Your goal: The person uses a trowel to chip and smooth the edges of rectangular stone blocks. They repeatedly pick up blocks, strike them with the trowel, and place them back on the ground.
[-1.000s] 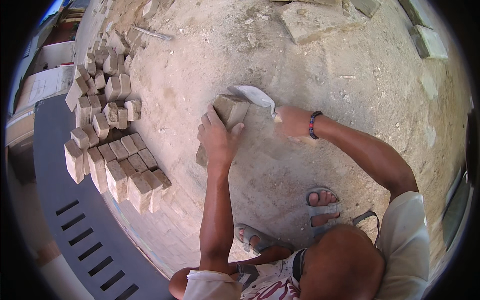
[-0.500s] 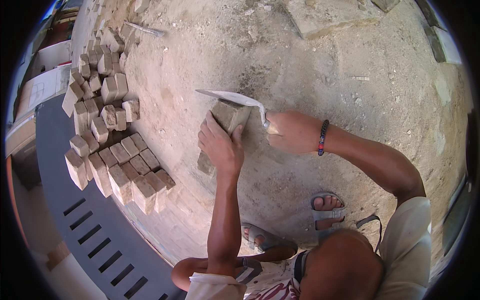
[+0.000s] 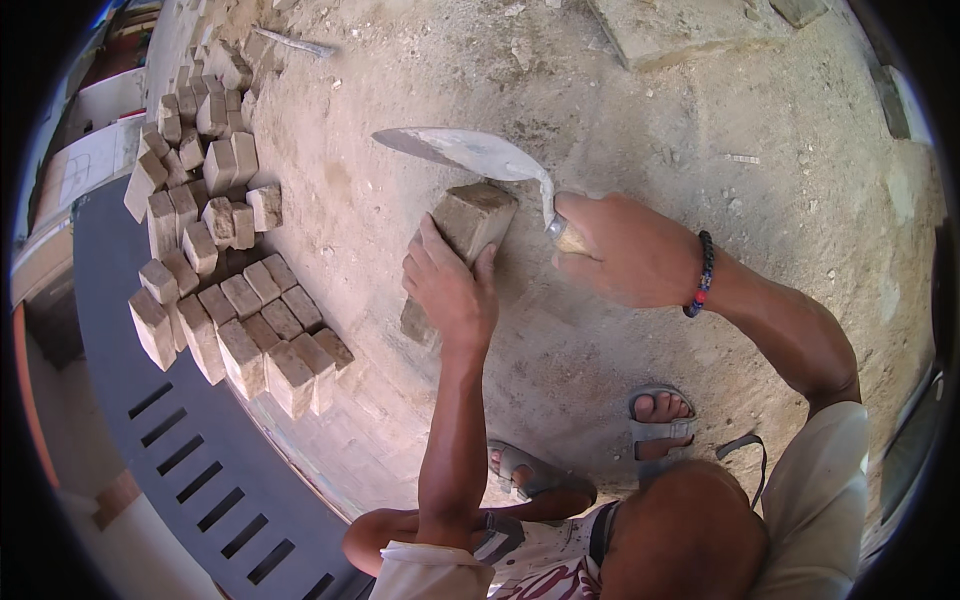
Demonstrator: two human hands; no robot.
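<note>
My left hand [image 3: 452, 292] grips a sandy grey-brown paving brick [image 3: 476, 208], fingers over its left side and thumb on its right. The brick lies tilted on the ground, and another block [image 3: 416, 322] shows under or behind that hand; how the two touch is unclear. My right hand [image 3: 640, 250] is closed round the wooden handle of a pointed trowel [image 3: 465, 150]. The pale, dusty blade is held above the brick's far end, pointing left, with a visible gap between them.
Piled paving bricks [image 3: 229, 163] and stacked ones [image 3: 246, 297] stand at the left, beside a grey slotted panel [image 3: 120, 300]. A thin tool [image 3: 296, 42] lies farther off, a concrete slab [image 3: 700, 30] at upper right. My sandalled feet [image 3: 655, 430] are below.
The trowel has lifted from beside the brick's far end and swung left, its blade now higher and farther forward. My right hand has shifted right; my left hand keeps its grip.
</note>
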